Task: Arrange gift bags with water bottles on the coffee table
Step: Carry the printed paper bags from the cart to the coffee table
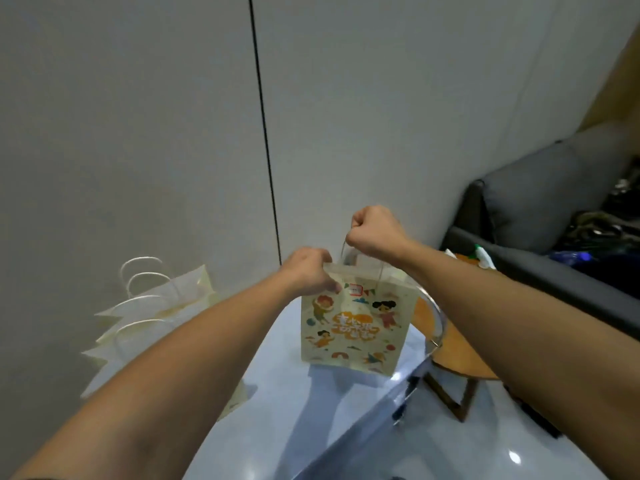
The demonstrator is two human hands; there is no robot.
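A person's right hand [375, 230] grips the handles while the left hand [310, 273] pinches the rim of a cartoon-printed gift bag [356, 325], apparently steadying it upright near the glossy coffee table's [277, 410] far edge.

The gift bag [356, 327] carries large orange characters across its front and a small red-edged label near its top, both too blurred to read

glossy coffee table [277, 427], printed gift bag [356, 327] upright (cream bags [152, 317] beside)
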